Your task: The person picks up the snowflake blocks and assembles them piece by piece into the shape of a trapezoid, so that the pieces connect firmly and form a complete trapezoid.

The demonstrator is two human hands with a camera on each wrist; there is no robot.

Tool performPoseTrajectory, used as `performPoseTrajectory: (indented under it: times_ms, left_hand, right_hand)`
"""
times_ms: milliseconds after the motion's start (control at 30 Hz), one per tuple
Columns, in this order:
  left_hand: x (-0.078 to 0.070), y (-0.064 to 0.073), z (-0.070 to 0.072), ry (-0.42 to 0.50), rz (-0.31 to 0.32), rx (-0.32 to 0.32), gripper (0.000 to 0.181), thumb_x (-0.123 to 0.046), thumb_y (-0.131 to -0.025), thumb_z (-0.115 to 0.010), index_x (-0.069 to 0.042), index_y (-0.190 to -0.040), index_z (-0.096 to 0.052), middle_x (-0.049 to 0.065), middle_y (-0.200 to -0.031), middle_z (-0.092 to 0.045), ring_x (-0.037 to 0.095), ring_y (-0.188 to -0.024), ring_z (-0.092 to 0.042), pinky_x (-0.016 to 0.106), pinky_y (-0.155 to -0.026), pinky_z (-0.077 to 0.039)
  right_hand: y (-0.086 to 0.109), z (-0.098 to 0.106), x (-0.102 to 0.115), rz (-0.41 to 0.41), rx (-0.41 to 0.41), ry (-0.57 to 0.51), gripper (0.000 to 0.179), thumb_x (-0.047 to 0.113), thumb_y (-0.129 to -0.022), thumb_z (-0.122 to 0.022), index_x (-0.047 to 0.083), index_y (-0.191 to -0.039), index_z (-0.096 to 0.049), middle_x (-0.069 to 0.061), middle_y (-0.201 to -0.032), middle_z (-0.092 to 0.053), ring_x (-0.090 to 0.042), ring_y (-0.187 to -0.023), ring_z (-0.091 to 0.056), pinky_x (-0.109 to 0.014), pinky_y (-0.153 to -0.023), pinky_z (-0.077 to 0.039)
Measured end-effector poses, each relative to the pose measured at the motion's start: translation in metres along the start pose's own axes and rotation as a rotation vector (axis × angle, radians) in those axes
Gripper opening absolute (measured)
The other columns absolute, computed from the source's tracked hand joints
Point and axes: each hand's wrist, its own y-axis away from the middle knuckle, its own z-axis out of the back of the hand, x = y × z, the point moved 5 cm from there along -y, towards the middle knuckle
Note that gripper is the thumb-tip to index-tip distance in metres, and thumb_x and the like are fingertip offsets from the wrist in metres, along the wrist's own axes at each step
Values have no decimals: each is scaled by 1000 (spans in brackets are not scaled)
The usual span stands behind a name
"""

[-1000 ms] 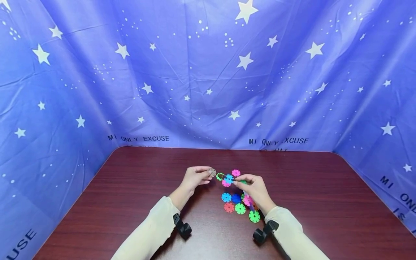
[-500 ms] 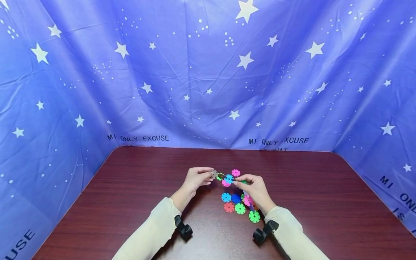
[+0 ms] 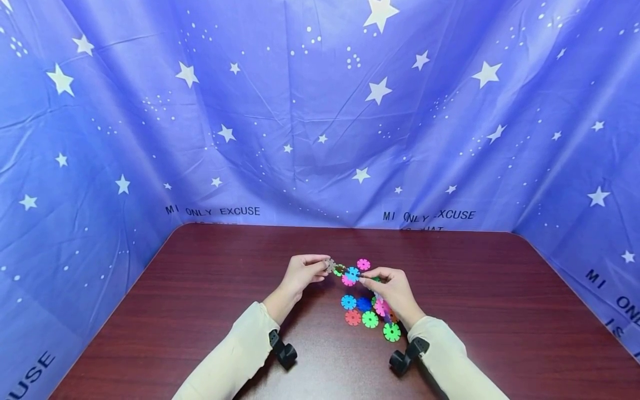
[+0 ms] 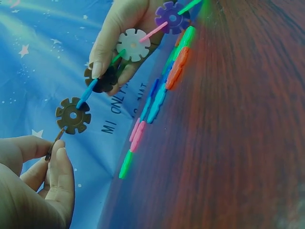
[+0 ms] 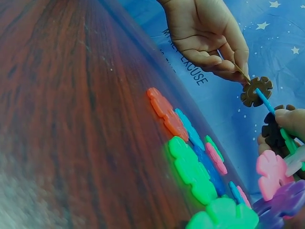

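Note:
My left hand (image 3: pixel 299 276) pinches a brown notched plastic disc (image 4: pixel 56 142) between thumb and fingertips, seen edge-on in the left wrist view. Its edge meets the rim of another brown disc (image 4: pixel 73 115), the end piece of a chain of interlocking discs. From there the chain runs through a blue disc (image 4: pixel 87 94), a dark disc (image 4: pixel 106 79), a white disc (image 4: pixel 133 45) and a purple disc (image 4: pixel 172 18). My right hand (image 3: pixel 392 290) pinches the chain around the blue and dark discs. Part of the chain hangs under the right hand, partly hidden by it in the head view.
Loose discs lie on the dark red wooden table (image 3: pixel 210 294) below the chain, among them a light blue disc (image 3: pixel 348 302), a red disc (image 3: pixel 353 318) and a green disc (image 3: pixel 370 319). A pink disc (image 3: pixel 363 264) lies farther back. A starry blue cloth (image 3: pixel 280 111) surrounds the table.
My left hand has shifted slightly right, bringing its brown disc from just beside the chain up against the end disc. The disc has also turned. My right hand stays in place.

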Motion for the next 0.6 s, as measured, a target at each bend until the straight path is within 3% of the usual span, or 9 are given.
performPoseTrajectory:
  times_ms: [367,600]
  left_hand:
    - [-2,2,-3,-11,-24,19,24,0,-87,-63,9,-108,-66,12,-86,-71,5,-58,-61,21,-59,-54]
    - [-4,4,-5,12,-27,44,27,0,-87,-62,10,-112,-64,16,-93,-71,5,-61,-63,24,-63,-55]
  right_hand:
    - [-1,-1,3,25,-9,12,14,2,-81,-71,-9,-91,-71,-24,-93,-69,-7,-73,-62,-21,-63,-49]
    - [0,1,3,23,-24,18,14,10,-80,-75,-3,-87,-73,-14,-88,-72,-9,-72,-63,-23,-63,-50]
